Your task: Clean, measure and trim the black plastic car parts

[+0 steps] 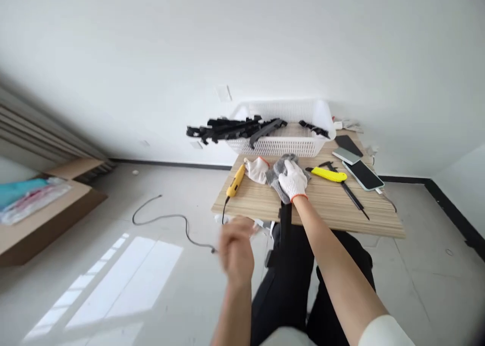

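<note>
My right hand [292, 180], in a white knit glove, is closed over a grey cloth [278, 172] on the wooden table [333, 212]. A black strip [285, 224] runs from under that hand down past the table's front edge. My bare left hand [237, 250] hangs in the air in front of the table's left corner, smeared by motion. A spare white glove [256, 169] lies just left of the cloth. Beside it is a yellow corded tool [235, 181].
A white mesh basket [288, 146] at the table's back holds several long black parts [231, 129]. A yellow utility knife [329, 174], a thin black tool [352, 197] and phones [364, 175] lie to the right. A cable [170, 217] trails on the floor; a cardboard box [45, 209] is far left.
</note>
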The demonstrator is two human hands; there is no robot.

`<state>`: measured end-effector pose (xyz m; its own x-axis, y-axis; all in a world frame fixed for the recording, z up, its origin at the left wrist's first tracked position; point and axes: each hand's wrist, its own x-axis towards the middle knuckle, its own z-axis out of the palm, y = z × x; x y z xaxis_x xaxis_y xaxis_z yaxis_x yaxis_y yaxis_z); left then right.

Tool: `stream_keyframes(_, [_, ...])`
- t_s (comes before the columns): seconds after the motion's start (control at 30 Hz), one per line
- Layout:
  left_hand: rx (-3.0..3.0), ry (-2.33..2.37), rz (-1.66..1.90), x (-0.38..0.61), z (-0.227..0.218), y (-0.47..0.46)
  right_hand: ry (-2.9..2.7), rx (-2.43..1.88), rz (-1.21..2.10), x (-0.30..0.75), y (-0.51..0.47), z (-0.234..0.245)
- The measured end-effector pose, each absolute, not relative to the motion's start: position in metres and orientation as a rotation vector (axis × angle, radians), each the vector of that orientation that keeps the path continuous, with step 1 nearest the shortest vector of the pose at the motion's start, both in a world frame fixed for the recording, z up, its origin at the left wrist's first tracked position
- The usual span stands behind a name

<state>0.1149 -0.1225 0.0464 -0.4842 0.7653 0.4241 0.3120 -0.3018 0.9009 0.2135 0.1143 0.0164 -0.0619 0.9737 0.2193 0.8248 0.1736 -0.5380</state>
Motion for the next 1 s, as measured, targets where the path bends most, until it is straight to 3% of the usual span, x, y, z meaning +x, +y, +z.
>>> stream_keyframes(0.1, [1.444,1.443,1.258,0.118,0.026,-0.103,-1.959,-1.712,0.412,0.214,0.126,0.015])
stream_keyframes(0.17, [1.434,1.411,1.050,0.124,0.011,-0.102,-1.966,-1.729,0.414,0.214,0.132,0.016])
stream_keyframes(0.47, [1.007,1.327,1.148,0.136,-0.006,-0.127,-2.148,-1.706,0.388,0.209,0.139,0.027])
stream_keyframes(1.0, [1.012,1.507,1.027,0.125,-0.003,-0.117,-2.141,-1.760,0.305,0.204,0.131,0.026])
